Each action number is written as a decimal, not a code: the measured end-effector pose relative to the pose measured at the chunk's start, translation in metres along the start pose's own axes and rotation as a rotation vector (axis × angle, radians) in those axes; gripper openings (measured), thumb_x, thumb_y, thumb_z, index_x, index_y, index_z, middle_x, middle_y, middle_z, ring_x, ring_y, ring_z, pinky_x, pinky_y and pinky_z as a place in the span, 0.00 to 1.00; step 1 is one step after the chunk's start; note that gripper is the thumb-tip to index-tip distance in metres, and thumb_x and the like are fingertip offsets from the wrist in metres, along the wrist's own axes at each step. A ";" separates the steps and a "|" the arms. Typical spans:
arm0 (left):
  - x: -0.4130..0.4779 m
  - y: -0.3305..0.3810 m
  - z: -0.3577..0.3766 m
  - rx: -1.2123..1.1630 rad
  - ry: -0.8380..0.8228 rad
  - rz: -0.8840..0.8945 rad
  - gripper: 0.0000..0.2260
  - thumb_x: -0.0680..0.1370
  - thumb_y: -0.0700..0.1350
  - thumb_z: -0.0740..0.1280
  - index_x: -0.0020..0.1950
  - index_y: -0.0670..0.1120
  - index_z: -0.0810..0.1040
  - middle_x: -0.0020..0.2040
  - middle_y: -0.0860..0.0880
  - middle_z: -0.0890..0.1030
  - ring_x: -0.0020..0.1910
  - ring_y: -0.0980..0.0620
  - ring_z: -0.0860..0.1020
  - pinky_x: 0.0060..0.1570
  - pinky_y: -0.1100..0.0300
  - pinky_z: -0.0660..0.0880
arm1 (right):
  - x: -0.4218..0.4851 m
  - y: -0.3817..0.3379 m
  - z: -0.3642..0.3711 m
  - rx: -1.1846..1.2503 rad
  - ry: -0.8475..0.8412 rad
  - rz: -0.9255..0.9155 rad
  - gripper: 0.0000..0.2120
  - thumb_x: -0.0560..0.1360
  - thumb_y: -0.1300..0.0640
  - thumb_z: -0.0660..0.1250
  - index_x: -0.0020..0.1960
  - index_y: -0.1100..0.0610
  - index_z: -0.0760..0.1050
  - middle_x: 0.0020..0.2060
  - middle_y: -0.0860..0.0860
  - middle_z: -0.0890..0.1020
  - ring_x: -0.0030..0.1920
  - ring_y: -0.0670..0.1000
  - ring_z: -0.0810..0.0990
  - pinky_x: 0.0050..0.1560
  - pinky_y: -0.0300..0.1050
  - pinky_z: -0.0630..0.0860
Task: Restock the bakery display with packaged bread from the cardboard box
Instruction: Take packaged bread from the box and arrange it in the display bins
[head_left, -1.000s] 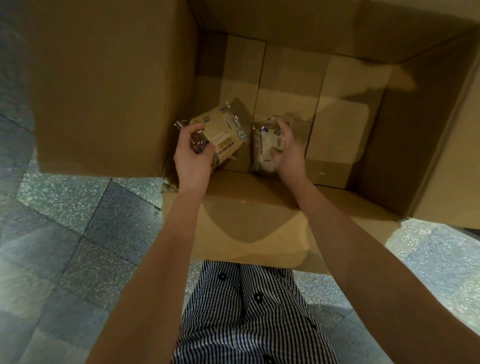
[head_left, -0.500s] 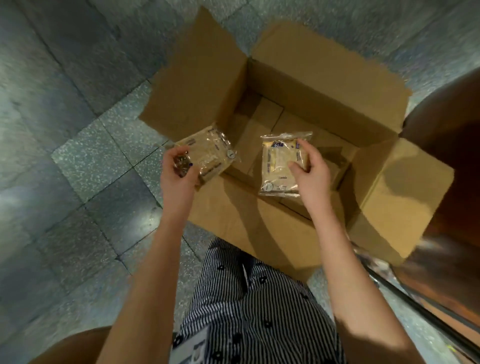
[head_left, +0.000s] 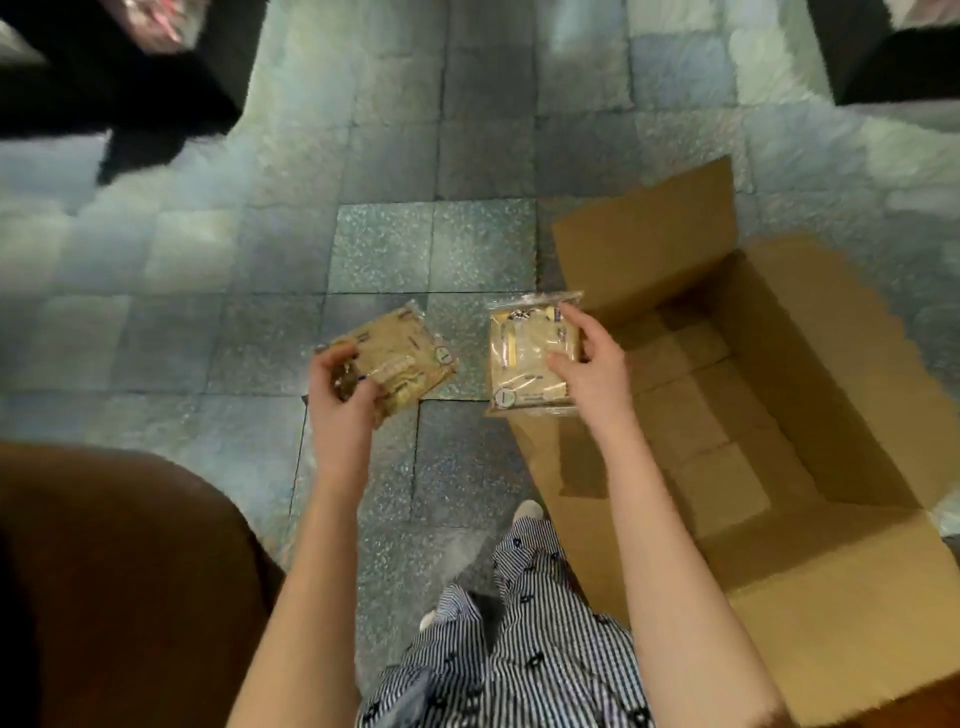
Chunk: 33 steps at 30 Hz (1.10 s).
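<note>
My left grip (head_left: 340, 400) clamps the near corner of a brown bread packet (head_left: 402, 358) above the floor (head_left: 384, 249), and my right grip (head_left: 592, 374) pinches the right edge of a paler packet (head_left: 522, 358) beside the cardboard box (head_left: 810, 374).

A single wide-angle view from your head, facing forward and steeply down: your forearms (head_left: 324, 545) reach up the frame, tiled floor (head_left: 384, 260) below (edges blurred), cardboard box (head_left: 831, 364) at right.

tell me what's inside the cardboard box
Inside the cardboard box only its bare bottom flaps show, no bread packs. The right forearm hides part of its near left side. The left hand holds the brown pack and the right hand the pale pack, both outside.
</note>
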<state>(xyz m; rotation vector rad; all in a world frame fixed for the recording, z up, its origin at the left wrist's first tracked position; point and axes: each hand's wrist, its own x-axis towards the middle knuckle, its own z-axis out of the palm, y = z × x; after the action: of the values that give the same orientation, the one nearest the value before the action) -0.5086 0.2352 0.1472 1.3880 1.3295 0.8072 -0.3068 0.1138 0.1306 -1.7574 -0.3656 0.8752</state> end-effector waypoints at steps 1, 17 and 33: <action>-0.006 -0.002 -0.019 -0.003 0.053 0.009 0.16 0.76 0.30 0.62 0.59 0.46 0.72 0.52 0.55 0.75 0.45 0.66 0.76 0.43 0.71 0.74 | -0.006 -0.005 0.014 -0.026 -0.046 -0.031 0.28 0.74 0.69 0.69 0.70 0.48 0.72 0.66 0.44 0.75 0.67 0.46 0.72 0.70 0.52 0.70; -0.245 -0.107 -0.339 -0.166 0.741 -0.081 0.17 0.76 0.31 0.62 0.60 0.48 0.73 0.54 0.54 0.75 0.48 0.57 0.74 0.44 0.71 0.72 | -0.277 0.020 0.223 -0.237 -0.757 -0.251 0.31 0.74 0.72 0.65 0.73 0.50 0.69 0.63 0.49 0.76 0.57 0.45 0.78 0.55 0.38 0.79; -0.510 -0.200 -0.546 -0.298 1.609 -0.238 0.20 0.78 0.31 0.62 0.62 0.52 0.75 0.58 0.51 0.77 0.46 0.59 0.74 0.44 0.71 0.71 | -0.556 0.097 0.415 -0.434 -1.435 -0.367 0.28 0.75 0.67 0.68 0.69 0.46 0.72 0.63 0.42 0.75 0.55 0.36 0.76 0.45 0.28 0.76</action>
<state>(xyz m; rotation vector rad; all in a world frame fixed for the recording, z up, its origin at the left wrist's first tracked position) -1.1674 -0.1671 0.1906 0.0759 2.2734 1.9925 -0.9976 0.0158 0.1937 -1.0373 -1.8306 1.7392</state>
